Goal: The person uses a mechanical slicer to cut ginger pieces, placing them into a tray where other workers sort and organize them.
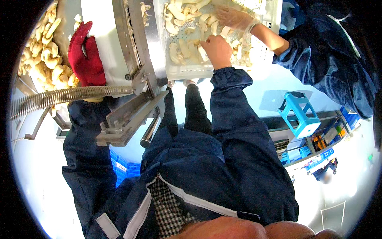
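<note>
My left hand (pixel 86 56), in a red glove, is at the edge of a white board (pixel 100 18), thumb and fingers apart with nothing visible between them. Beside it lies a heap of whole pale mushrooms (pixel 44 59). My bare right hand (pixel 219 51) is over a white perforated plastic crate (pixel 191 73), its fingers curled down. What is under those fingers is hidden. Cut mushroom slices (pixel 183 49) are scattered in the crate. Between my hands stands a metal cutting device (pixel 134 44), with a coil spring (pixel 71 95) crossing in front of my left wrist.
Another person's gloved hand (pixel 234 18) reaches into the crate from the right. A metal lever with a round handle (pixel 150 133) juts towards my body. A blue plastic stool (pixel 300 115) stands on the floor at right; blue crates (pixel 125 167) are below at left.
</note>
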A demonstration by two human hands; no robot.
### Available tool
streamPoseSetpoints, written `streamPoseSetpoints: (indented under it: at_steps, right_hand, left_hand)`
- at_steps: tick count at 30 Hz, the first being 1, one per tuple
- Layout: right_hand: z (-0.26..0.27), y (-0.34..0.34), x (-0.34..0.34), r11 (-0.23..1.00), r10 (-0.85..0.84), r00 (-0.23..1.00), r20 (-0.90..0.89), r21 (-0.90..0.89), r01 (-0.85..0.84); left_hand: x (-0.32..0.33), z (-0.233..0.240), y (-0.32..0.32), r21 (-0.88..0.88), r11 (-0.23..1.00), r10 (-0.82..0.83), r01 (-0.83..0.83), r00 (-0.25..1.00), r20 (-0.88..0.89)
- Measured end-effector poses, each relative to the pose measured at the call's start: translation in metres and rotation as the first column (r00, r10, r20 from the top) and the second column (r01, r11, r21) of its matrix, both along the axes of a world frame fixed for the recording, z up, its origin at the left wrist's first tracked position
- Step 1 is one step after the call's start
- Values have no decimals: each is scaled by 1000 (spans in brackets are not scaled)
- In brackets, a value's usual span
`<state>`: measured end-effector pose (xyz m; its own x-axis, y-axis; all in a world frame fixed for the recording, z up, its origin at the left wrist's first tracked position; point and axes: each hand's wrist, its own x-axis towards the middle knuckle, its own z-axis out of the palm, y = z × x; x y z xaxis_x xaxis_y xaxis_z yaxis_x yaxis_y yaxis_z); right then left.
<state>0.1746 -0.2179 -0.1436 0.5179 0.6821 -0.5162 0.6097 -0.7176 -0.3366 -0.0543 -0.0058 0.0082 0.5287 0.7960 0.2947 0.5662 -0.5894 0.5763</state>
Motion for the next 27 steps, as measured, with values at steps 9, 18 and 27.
streamPoseSetpoints:
  at_steps: [9,18,27]
  right_hand:
    - [-13,100,-20,884,27,973,230,449,-131]
    - [-28,123,12,749,-129,932,-338,583,315]
    - [-108,181,85,640,-350,836,-422,544,542]
  left_hand:
    - [5,1,3,50,999,9,-9,1000,-15]
    - [2,8,3,34,999,34,-33,999,-33]
    - [20,12,7,42,996,-85,85,996,-7]
